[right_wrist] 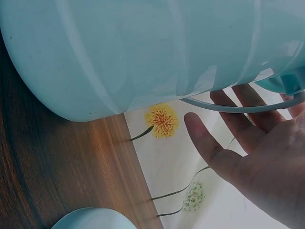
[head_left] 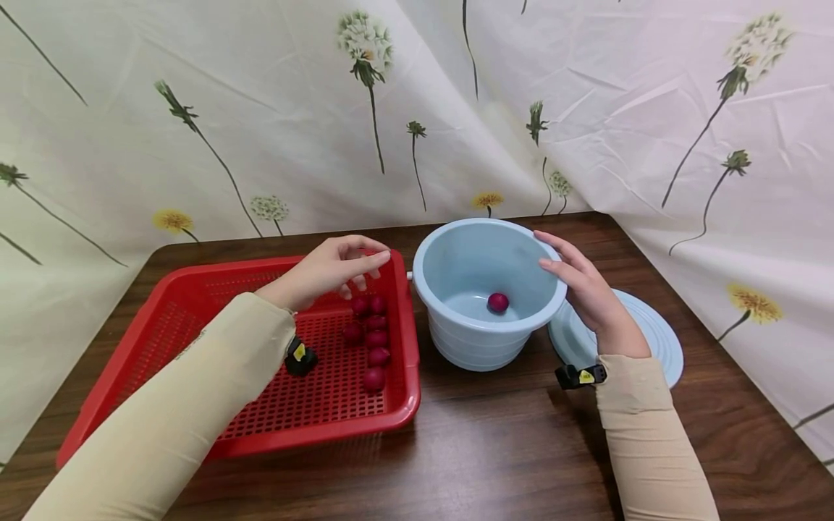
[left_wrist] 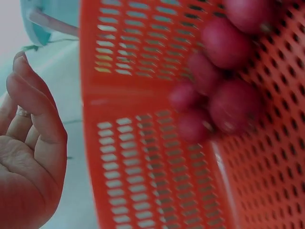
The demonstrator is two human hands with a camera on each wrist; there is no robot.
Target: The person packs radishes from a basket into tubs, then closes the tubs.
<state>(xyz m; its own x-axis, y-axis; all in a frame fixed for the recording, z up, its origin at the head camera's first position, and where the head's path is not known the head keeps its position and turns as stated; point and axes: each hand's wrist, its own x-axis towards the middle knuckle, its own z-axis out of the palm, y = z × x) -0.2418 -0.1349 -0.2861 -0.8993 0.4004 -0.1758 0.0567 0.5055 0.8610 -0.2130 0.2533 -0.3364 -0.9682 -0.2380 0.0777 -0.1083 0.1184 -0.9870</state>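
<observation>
A light blue bucket [head_left: 472, 347] stands upright on the table, one red radish [head_left: 498, 302] at its bottom. My right hand [head_left: 586, 293] holds the bucket's right rim, the thumb over the edge and the other fingers along the outside. The bucket's handle [right_wrist: 224, 109] crosses those fingers in the right wrist view. Over the back right of a red basket [head_left: 415, 362], my left hand [head_left: 332, 268] hovers with loosely bent fingers and nothing in it. Several red radishes [head_left: 376, 339] lie along the basket's right side; in the left wrist view they cluster near the corner.
A light blue lid [head_left: 658, 340] lies on the wooden table [head_left: 482, 441], right of the bucket and partly behind my right forearm. The basket and bucket stand side by side. Behind the table hangs a white flower-patterned cloth [head_left: 287, 108].
</observation>
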